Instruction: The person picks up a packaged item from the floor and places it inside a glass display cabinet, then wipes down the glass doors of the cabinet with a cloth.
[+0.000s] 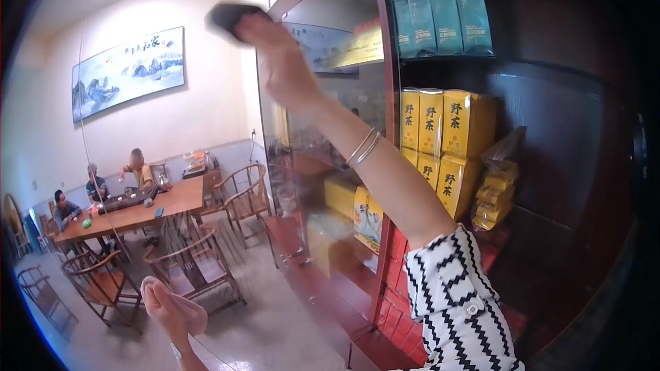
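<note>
A dark cabinet fills the view from 1 o'clock to 5 o'clock, its glass door reaching toward 11 o'clock. Away at 9 o'clock stands a wooden desk, with three people seated at its far side. A wooden chair is on the near side of the desk, at 8 o'clock, and a landscape picture hangs on the wall at 10 o'clock. A zigzag-striped sleeve comes in from 5 o'clock. Green packs stand in a row at 1 o'clock in the cabinet; yellow packs are stacked below them, near 3 o'clock. The right grip is raised at 11 o'clock, fingers closed on a blurred dark thing by the door's upper part; whether it touches the glass, I cannot tell. Between 7 and 8 o'clock, the left grip is bunched closed around a pale pink cloth, which hangs off toward 4 o'clock of the fingers. Thin bangles circle the right wrist.
</note>
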The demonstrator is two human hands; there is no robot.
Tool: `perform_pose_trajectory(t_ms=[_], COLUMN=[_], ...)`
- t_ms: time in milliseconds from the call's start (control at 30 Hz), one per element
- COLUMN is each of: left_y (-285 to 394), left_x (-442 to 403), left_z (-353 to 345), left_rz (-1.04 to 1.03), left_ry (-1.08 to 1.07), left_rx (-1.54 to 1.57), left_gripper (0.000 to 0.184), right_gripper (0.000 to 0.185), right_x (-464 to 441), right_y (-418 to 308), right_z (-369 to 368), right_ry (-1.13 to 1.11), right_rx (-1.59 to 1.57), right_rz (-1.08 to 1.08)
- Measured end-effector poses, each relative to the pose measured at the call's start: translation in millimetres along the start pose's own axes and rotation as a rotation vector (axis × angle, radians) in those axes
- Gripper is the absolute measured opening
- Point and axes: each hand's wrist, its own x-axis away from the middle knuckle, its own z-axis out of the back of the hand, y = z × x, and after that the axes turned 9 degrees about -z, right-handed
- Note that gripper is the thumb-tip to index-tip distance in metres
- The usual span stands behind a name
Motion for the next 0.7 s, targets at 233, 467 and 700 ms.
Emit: perform_pose_trajectory(t_ms=[233,467,700], left_y=[-2.5,-9.7,-13.5], left_x=[0.8,1.5,-2.5], left_z=[-4.4,-2.8,-1.6], left_rz=[-0.056,-0.028,-0.062], left_ry=[0.02,0.016,-0.011], left_rx=[-0.037,-0.012,-0.026], left_gripper=[0.034,0.032,0.033], right_gripper=[0.047,0.04,0.042], right_x=[1.4,16.6,-17.7], right_y=[180.0,13.7,113.2], right_z=[102.1,-1.9,65.0], right_ry=[0.302,0.246,0.204], right_rx=[0.235,-0.082,0.193], right_rz=[-0.431,-0.175,-0.176])
